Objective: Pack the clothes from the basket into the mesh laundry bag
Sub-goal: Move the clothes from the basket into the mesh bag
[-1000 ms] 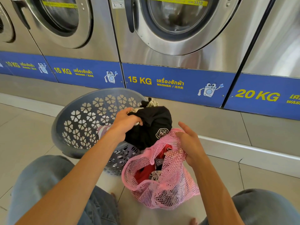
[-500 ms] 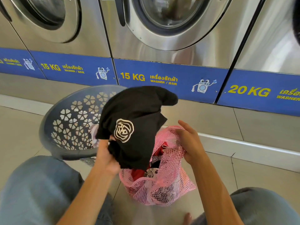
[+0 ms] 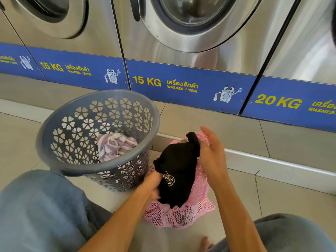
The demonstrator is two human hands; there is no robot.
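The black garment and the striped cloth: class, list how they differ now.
The black garment is dark with a white emblem; the striped cloth is pale, white and purple. The black garment sits at the mouth of the pink mesh bag, gripped by the left hand; the striped cloth lies untouched in the grey basket. Both are crumpled.

washers [image 3: 190, 33] steel, blue labels | floor [image 3: 272, 188] beige tile
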